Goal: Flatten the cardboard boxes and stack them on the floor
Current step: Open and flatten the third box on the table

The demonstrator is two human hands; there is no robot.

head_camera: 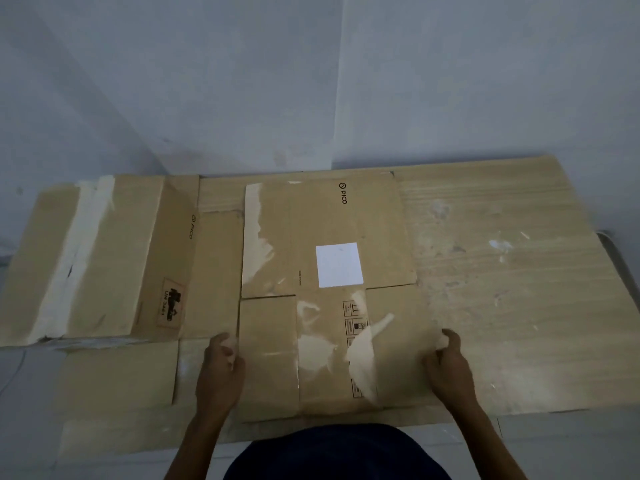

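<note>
A flattened brown cardboard box (322, 237) with a white label and torn tape lies flat in front of me. My left hand (221, 368) grips the left edge of its near flaps, fingers curled. On the right edge of the same flaps sits my right hand (446, 365), also closed on the cardboard. Another box (114, 251), still folded up with a pale tape strip across its top, rests to the left, touching the flat one. More flat cardboard (117, 375) lies below it at the near left.
Everything rests on a large pale wood-grain board (502, 271) that reaches right and has white scuffs. A grey wall (311, 81) rises just behind. Grey floor shows at the near left and right edges. My dark-clothed lap fills the bottom centre.
</note>
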